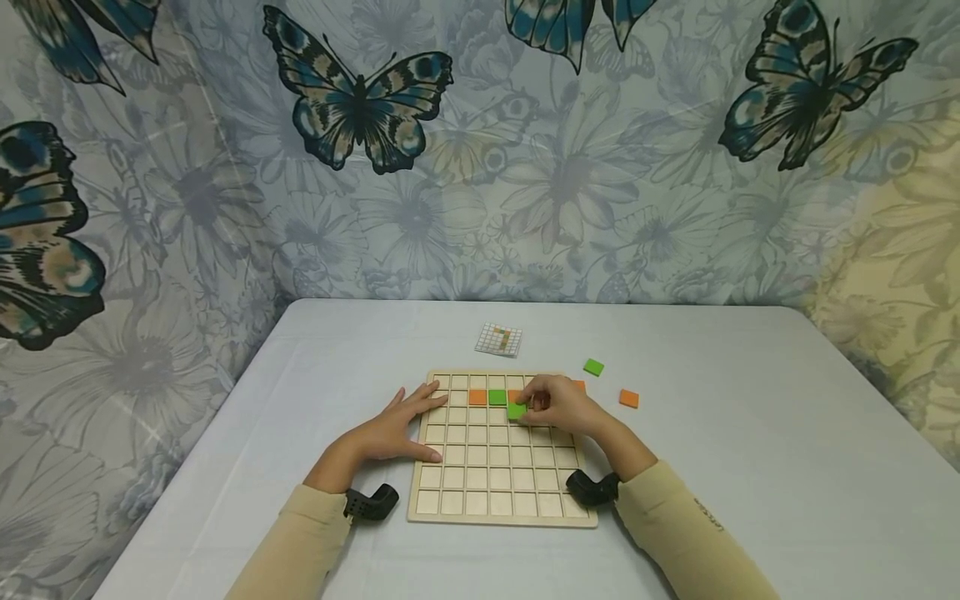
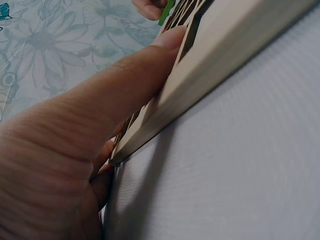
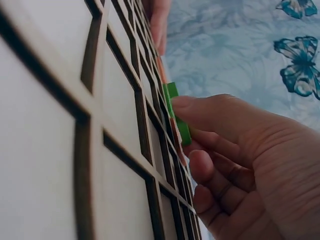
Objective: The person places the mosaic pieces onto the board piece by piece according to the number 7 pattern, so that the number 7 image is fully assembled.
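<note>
A wooden grid board lies on the white table. My left hand rests on its left edge with fingers spread, the thumb lying on the rim. Over the upper rows, my right hand pinches a green square tile between thumb and fingers, tilted close over the cells. Beside it in one row sit an orange tile, a green tile and another orange tile, the last partly covered by the held tile and fingers.
Beyond the board lies a small card printed with a grid and coloured squares. To the right are a loose green tile and an orange tile. One more orange tile shows partly behind the right hand. Butterfly-patterned fabric stands behind the table.
</note>
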`<act>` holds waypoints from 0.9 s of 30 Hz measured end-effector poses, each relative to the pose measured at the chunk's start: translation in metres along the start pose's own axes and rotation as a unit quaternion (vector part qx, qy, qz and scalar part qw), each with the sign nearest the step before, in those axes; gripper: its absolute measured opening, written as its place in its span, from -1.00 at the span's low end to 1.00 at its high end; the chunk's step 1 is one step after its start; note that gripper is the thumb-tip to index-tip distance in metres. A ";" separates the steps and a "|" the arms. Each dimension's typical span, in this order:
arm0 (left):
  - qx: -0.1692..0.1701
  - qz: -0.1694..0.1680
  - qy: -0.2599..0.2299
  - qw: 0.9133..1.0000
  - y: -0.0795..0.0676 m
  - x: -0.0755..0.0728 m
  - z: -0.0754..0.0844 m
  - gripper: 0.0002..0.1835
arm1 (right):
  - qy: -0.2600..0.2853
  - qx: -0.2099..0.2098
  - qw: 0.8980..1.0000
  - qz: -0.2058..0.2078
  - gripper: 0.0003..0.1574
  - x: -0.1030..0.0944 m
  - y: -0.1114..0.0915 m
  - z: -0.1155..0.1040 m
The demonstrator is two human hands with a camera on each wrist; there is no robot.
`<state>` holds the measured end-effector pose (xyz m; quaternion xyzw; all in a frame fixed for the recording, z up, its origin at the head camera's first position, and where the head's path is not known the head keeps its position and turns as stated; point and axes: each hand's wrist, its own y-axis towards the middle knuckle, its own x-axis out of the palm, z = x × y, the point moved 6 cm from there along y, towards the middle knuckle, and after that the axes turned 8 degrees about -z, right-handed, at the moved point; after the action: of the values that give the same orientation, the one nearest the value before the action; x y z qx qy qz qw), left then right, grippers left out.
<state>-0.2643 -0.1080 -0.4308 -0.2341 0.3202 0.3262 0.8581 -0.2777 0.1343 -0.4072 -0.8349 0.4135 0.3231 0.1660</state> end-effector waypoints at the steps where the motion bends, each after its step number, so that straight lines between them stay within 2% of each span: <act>1: -0.001 0.000 0.000 1.000 0.000 0.000 0.000 0.01 | 0.000 0.000 1.000 -0.002 -0.75 0.001 0.000 0.000; 27: 0.000 0.004 -0.001 1.000 0.001 0.000 -0.003 0.00 | 0.015 0.009 1.000 -0.008 -0.72 0.004 0.000 0.008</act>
<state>-0.2664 -0.1091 -0.4331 -0.2323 0.3200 0.3294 0.8574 -0.2786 0.1365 -0.4155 -0.8415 0.4120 0.3054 0.1699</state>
